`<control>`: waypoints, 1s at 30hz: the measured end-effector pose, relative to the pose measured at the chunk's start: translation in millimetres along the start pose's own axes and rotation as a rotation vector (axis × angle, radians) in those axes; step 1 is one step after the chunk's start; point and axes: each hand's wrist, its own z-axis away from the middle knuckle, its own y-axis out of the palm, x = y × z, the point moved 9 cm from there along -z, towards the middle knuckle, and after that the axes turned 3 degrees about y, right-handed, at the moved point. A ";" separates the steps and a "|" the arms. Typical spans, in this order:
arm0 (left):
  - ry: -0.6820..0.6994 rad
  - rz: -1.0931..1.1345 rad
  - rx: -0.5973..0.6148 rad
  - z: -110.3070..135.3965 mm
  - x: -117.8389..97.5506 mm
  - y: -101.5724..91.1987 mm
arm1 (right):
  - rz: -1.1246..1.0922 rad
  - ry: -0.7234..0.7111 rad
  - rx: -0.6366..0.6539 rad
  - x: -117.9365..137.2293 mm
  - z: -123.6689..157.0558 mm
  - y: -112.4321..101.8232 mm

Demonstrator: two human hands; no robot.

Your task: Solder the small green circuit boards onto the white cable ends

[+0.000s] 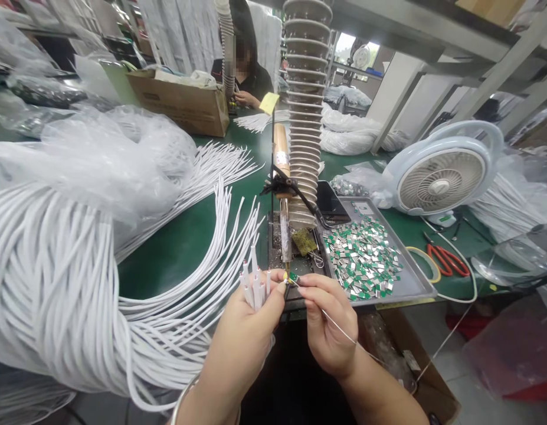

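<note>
My left hand (249,333) is closed round several short white cable ends (255,286), which stick up from the fist. Its thumb and forefinger pinch one more cable end close under the tip of an upright soldering iron (285,236). Between the fingertips of both hands sits a small green circuit board (293,276); exactly which fingers support it is hard to make out. My right hand (330,324) pinches a thin solder wire (344,330) that trails down to the right, its upper end near the iron's tip.
Large bundles of white cable (56,283) fill the left side. On the right, a grey tray (417,277) holds many small connector boards, with a phone (330,203) at its back. Beyond are red-handled pliers (448,260), a fan (441,177), a ribbed duct (305,118) and a co-worker (255,77).
</note>
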 end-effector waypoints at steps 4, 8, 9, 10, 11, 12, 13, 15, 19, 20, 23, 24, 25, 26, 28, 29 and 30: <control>-0.005 0.020 0.009 -0.4 -0.3 0.7 | 0.008 -0.004 -0.005 0.8 -1.2 -0.9; -0.039 0.035 0.024 1.3 4.3 0.3 | 0.015 -0.004 -0.016 2.3 -2.7 -3.1; -0.046 0.033 0.034 1.4 5.5 1.0 | 0.011 -0.002 -0.016 2.3 -2.9 -3.4; -0.047 0.027 0.045 1.2 6.3 1.7 | 0.007 0.000 -0.015 2.3 -3.0 -3.4; -0.045 0.019 0.055 0.8 6.8 2.5 | 0.004 0.002 -0.012 2.1 -3.0 -3.3; -0.043 0.013 0.063 0.3 7.4 3.3 | 0.002 0.004 -0.008 1.7 -2.9 -3.0; -0.043 0.008 0.068 -0.2 8.1 3.9 | 0.000 0.005 -0.005 1.4 -2.7 -2.6; -0.043 0.010 0.076 -1.0 9.8 4.6 | -0.004 0.007 -0.001 0.7 -2.3 -1.8; -0.041 0.001 0.084 -0.8 11.8 4.4 | -0.012 0.008 0.003 0.0 -1.4 0.0; -0.040 -0.001 0.081 -0.5 11.7 4.0 | -0.010 0.009 0.004 -0.3 -1.2 0.5; -0.026 -0.009 0.054 -0.5 9.0 2.1 | -0.004 0.010 0.004 -1.1 -0.6 1.3; -0.018 -0.015 0.039 -0.7 7.4 1.3 | -0.002 0.008 0.001 -1.1 -0.6 1.2; -0.012 -0.022 0.025 -0.9 6.0 0.4 | 0.002 0.004 -0.003 -0.9 -0.7 0.9; -0.009 -0.026 0.013 -1.1 4.9 -0.3 | 0.007 0.003 -0.005 -0.8 -0.9 0.6; -0.009 -0.029 -0.007 -1.2 3.4 -1.4 | 0.020 0.001 -0.008 -0.2 -1.6 0.1; -0.011 -0.028 -0.014 -1.2 2.9 -1.7 | 0.024 0.002 -0.009 0.0 -2.0 -0.2; -0.012 -0.026 -0.018 -1.1 2.5 -2.0 | 0.026 0.004 -0.008 0.2 -2.2 -0.3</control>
